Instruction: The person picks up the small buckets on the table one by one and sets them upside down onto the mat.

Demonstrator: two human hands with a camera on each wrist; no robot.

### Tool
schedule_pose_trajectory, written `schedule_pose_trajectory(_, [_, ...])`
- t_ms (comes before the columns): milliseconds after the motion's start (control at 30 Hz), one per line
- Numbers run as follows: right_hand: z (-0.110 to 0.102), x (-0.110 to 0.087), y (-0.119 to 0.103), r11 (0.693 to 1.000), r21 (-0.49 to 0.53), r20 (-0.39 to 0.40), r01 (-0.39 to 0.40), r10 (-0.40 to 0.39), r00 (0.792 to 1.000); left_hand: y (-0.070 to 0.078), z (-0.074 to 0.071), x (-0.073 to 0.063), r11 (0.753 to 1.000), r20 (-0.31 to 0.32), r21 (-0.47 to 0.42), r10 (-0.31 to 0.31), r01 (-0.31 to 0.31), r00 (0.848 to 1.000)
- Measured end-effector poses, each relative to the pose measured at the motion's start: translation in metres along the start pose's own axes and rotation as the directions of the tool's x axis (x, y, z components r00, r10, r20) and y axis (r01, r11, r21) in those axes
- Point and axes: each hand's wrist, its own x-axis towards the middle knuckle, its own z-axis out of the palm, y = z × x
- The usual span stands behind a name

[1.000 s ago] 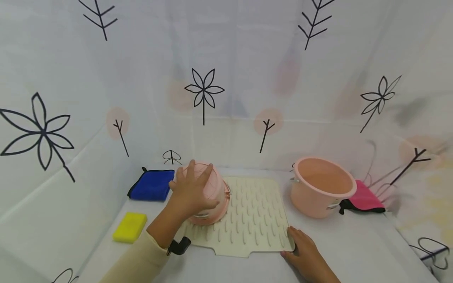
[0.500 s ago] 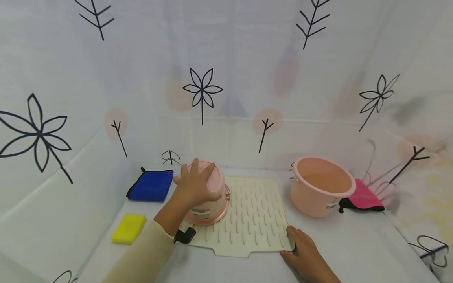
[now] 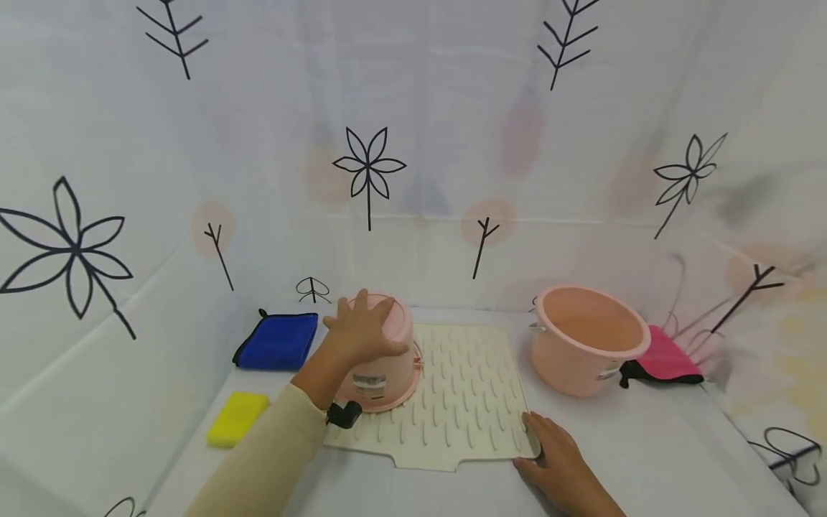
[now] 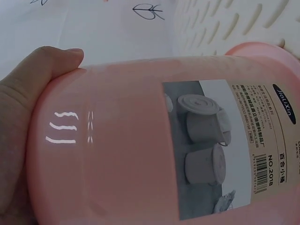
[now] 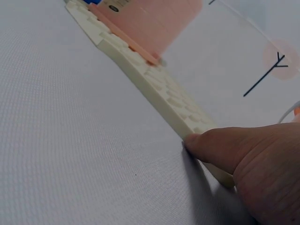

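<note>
Pink bucket (image 3: 395, 377) stands upside down on the left half of the mat (image 3: 446, 413), its label (image 3: 370, 386) less covered than a second ago. Left hand (image 3: 360, 332), fingers spread wide, grips its base; right hand (image 3: 558, 463) pinches the mat's near right corner. Ridges (image 3: 474, 373), then cloth (image 3: 620, 438), span the room towards the tub (image 3: 568, 366).

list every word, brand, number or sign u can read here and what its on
"JIOLIXIN": in the dark oval on the label of the pink bucket
"百合小桶": larger print on the same label
"NO.2018": beside the barcode on that label
The fine print and the barcode's digits: too small and blurred to read surely
No other readable text shows.
</note>
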Motion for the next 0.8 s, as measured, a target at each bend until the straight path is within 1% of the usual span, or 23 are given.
schedule_pose_trajectory(100, [0.0, -0.002, 0.0, 1.0, -0.004, -0.011, 0.03, -0.03, 0.999, 0.0, -0.001, 0.002, 1.0, 0.013, 0.007, -0.002, 0.001, 1.0])
schedule_pose_trajectory(200, [0.001, -0.002, 0.0, 1.0, -0.007, -0.013, 0.028, -0.028, 1.0, -0.001, -0.001, 0.003, 1.0, 0.015, 0.002, -0.008, 0.008, 1.0])
schedule_pose_trajectory(367, [0.003, 0.0, 0.002, 0.999, -0.036, -0.019, 0.024, -0.025, 1.0, -0.005, 0.004, 0.002, 0.998, -0.004, -0.057, -0.029, 0.029, 1.0])
schedule_pose_trajectory(467, [0.003, 0.001, 0.002, 0.999, -0.043, -0.014, 0.027, -0.028, 1.0, -0.01, 0.007, 0.0, 0.993, -0.055, -0.115, -0.038, 0.032, 0.998])
schedule_pose_trajectory(567, [0.003, 0.0, 0.001, 0.999, -0.043, -0.007, 0.027, -0.027, 1.0, -0.015, 0.01, -0.002, 0.978, -0.143, -0.206, -0.047, 0.017, 0.989])
schedule_pose_trajectory(633, [0.002, -0.001, 0.0, 0.998, -0.049, -0.006, 0.029, -0.03, 1.0, -0.018, 0.011, -0.005, 0.963, -0.196, -0.269, -0.05, -0.004, 0.979])
schedule_pose_trajectory(700, [0.0, -0.001, 0.0, 0.998, -0.055, -0.009, 0.036, -0.037, 0.999, -0.023, 0.013, -0.008, 0.947, -0.232, -0.32, -0.05, -0.028, 0.971])
schedule_pose_trajectory(800, [-0.001, -0.001, -0.001, 0.996, -0.071, -0.021, 0.059, -0.06, 0.998, -0.032, 0.019, -0.017, 0.918, -0.254, -0.394, -0.051, -0.055, 0.966])
